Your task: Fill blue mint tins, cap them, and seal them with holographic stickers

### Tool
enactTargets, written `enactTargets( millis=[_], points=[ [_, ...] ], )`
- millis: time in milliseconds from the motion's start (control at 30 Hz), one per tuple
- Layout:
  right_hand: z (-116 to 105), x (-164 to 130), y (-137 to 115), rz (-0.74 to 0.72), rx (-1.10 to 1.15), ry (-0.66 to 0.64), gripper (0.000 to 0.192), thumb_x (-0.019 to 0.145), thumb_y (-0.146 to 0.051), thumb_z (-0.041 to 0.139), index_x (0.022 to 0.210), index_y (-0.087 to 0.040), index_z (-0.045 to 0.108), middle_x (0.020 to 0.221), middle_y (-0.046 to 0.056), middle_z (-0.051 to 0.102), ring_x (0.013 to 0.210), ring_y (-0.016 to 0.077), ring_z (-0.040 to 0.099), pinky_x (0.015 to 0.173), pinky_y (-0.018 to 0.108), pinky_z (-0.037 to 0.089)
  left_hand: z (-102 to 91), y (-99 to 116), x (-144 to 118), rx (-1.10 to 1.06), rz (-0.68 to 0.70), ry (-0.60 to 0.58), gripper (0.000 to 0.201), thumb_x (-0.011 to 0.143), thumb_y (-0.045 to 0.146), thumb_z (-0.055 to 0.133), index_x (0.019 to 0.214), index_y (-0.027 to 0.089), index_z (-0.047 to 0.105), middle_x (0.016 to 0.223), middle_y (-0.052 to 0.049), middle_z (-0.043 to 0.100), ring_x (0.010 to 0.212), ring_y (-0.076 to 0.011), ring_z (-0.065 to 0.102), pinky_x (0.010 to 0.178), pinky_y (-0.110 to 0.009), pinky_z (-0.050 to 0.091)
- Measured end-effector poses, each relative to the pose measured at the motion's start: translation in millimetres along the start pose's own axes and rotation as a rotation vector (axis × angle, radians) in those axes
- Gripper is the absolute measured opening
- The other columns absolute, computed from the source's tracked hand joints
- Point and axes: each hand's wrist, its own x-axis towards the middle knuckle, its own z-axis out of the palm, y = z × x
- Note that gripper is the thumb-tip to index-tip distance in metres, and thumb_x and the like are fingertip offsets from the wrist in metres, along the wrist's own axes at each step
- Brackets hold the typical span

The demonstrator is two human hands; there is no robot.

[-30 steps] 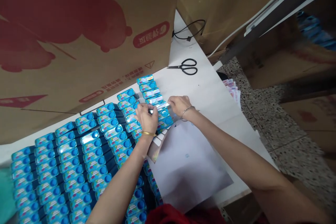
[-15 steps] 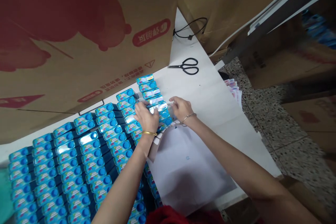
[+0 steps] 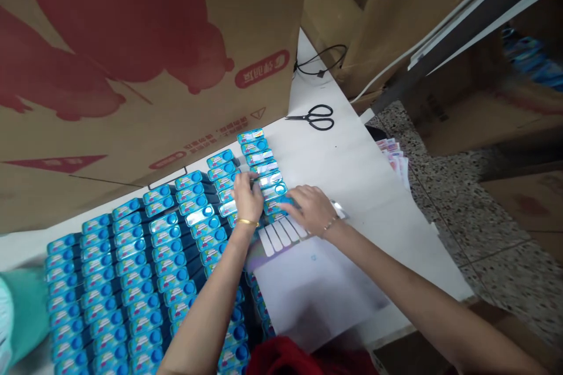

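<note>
Small blue containers (image 3: 169, 263), with printed tops and a round spot at one end, stand in several close columns. My left hand (image 3: 247, 198) lies against the left side of the rightmost column, fingers curled at a blue container (image 3: 269, 179). Opposite it, my right hand (image 3: 313, 209) has its thumb and fingers around the right end of a nearer blue container (image 3: 275, 206). Just below the hands is a sheet of white rounded labels (image 3: 281, 235), resting over white paper (image 3: 323, 287). A shiny clear strip (image 3: 338, 209) shows beside my right hand.
Black-handled scissors (image 3: 319, 118) lie on the white table (image 3: 369, 187). A large printed carton (image 3: 145, 70) walls off the back left. Behind are a black cable (image 3: 323, 58) and open cartons (image 3: 352, 17). A green tub (image 3: 26, 310) stands at left.
My right hand has moved nearer to me and over the end of a container. My left hand has shifted slightly to the column's left side. More white labels show, and the view has tilted.
</note>
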Motion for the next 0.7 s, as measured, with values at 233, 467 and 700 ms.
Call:
enactTargets(
  millis=[233,467,700],
  points=[
    [17,-68,7,-0.181,-0.053,0.044,0.049,0.091,-0.059,0.041,0.09,-0.017,0.066,0.094,0.011,0.063,0.087,0.024,0.048,0.076,0.034,0.031,-69.2,-37,-74,0.087,0.216,-0.431,0.031,0.083,0.041,0.062,0.108,0.021,0.061,0.108,-0.008,0.061,0.102,-0.0224,0.056,0.088,-0.037,0.044],
    [23,-72,-22,-0.193,-0.044,0.094,0.049,0.093,-0.052,0.044,0.123,-0.017,0.058,0.127,0.015,0.057,0.111,0.0282,0.044,0.092,0.04,0.027,-71.0,-33,-121,0.242,0.18,-0.502,0.013,0.089,0.031,0.054,0.086,0.02,0.058,0.093,-0.004,0.064,0.088,-0.0198,0.057,0.078,-0.035,0.039],
    [14,-36,-57,-0.09,0.13,-0.083,0.031,0.098,-0.025,0.036,0.087,-0.017,0.064,0.091,0.007,0.067,0.091,0.0213,0.053,0.082,0.033,0.027,-75.5,-15,-91,0.316,0.367,-0.438,0.025,0.093,0.03,0.044,0.107,0.023,0.064,0.098,-0.008,0.067,0.094,-0.0219,0.057,0.083,-0.038,0.036]
  ],
)
